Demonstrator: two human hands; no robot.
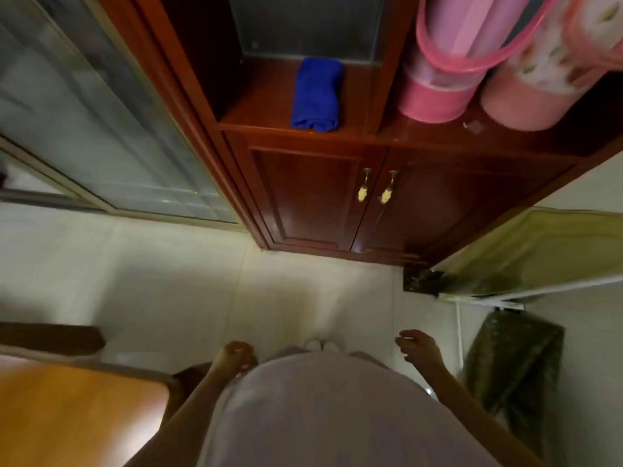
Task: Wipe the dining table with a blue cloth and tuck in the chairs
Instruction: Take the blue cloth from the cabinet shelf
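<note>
Both hands hang empty at the waist, left hand (236, 357) loosely curled, right hand (418, 347) open. Straight ahead, blue cloth (317, 95) lies folded lengthwise, reaching the shelf (256, 119) front edge.

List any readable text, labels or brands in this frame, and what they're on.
None readable.
Pink rolled packages: floral print only, no legible words.
Small tag on the cabinet shelf: too small and blurred to read.
Blue cloth, cabinet doors: no text visible.
</note>
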